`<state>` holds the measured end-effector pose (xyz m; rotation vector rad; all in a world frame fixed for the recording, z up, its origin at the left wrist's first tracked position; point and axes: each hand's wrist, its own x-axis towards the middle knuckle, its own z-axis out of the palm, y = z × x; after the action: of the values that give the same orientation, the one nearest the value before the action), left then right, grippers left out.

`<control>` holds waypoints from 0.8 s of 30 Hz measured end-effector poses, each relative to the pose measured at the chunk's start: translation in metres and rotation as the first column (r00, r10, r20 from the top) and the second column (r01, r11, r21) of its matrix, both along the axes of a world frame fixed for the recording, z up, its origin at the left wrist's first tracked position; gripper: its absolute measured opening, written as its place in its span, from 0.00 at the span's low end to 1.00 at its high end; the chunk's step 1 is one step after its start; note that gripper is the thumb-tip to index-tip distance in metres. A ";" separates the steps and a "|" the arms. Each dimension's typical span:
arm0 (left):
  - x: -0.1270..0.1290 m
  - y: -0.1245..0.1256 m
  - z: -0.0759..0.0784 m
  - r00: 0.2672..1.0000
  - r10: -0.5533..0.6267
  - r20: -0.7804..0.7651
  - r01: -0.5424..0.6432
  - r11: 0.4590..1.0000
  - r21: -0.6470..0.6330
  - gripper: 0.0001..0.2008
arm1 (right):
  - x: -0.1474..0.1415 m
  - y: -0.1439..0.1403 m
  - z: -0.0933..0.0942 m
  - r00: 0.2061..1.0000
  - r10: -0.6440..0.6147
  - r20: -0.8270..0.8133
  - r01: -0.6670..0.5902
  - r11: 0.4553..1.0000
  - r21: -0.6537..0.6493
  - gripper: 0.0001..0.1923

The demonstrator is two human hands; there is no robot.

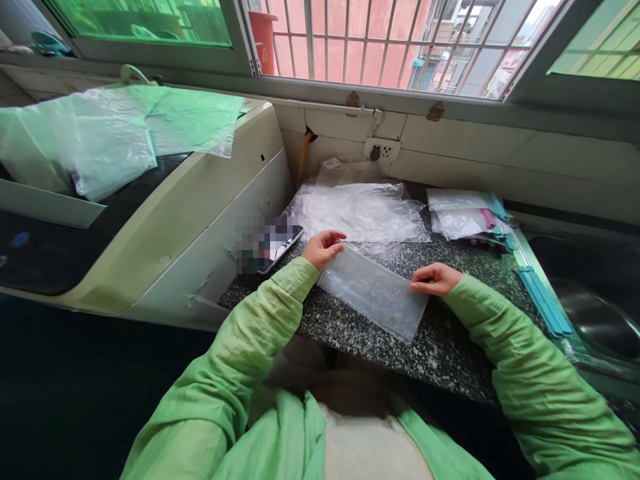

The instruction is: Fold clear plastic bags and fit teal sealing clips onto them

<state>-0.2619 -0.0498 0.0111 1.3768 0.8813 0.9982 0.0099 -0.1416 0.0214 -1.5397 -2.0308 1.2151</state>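
Observation:
A translucent plastic bag [376, 293] is stretched flat between my two hands, just above the speckled counter. My left hand [324, 248] pinches its upper left corner between thumb and fingers. At the right end, my right hand [437, 279] is closed on the upper right corner, fingers curled. Behind the bag lies a loose pile of clear plastic bags [365, 212]. To the right of that pile sits a stack of bags with teal and pink edges [463, 217].
A phone [281, 248] lies left of my left hand. Teal plastic strips [545, 303] rest by the sink [595, 313] on the right. A washing machine [210, 220] with plastic sheets [115, 130] over it stands left. A wall socket [384, 151] is behind the counter [340, 317].

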 end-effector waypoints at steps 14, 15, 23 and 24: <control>-0.004 0.002 -0.002 0.987 -0.125 -0.100 0.101 0.971 -0.218 0.20 | 0.001 0.002 0.012 0.996 -0.093 0.013 0.091 0.989 0.116 0.24; -0.004 0.001 -0.001 0.987 -0.119 -0.109 0.094 0.973 -0.209 0.20 | 0.001 0.002 0.014 0.996 -0.092 0.019 0.089 0.989 0.118 0.23; -0.003 0.000 0.006 0.987 -0.009 -0.162 0.008 1.000 -0.005 0.16 | -0.001 -0.001 0.007 0.996 0.020 0.082 -0.023 0.999 0.036 0.22; -0.003 0.001 0.006 0.985 -0.022 -0.170 0.021 1.000 -0.005 0.15 | -0.002 -0.003 0.005 0.997 0.025 0.079 -0.027 0.999 0.024 0.21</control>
<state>-0.2654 -0.0493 0.0175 1.4817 0.9918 0.8712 0.0079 -0.1447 0.0265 -1.5774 -2.1138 1.1516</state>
